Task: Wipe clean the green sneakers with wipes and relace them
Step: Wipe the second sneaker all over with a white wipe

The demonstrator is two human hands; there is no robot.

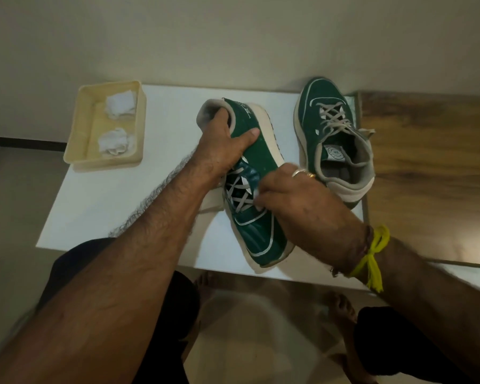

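Sneaker lies on its side, heel away, toe toward us; left hand grips the collar, right hand pinches a wipe at the laces.

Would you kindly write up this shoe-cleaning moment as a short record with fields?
surface: white table
held sneaker: green sneaker tilted on its side, laces in
left hand: left hand grips the heel collar, thumb on the side
right hand: right hand presses a white wipe by the laces
other sneaker: second green sneaker upright on the right, laced
tray: cream tray far left, holding two crumpled wipes
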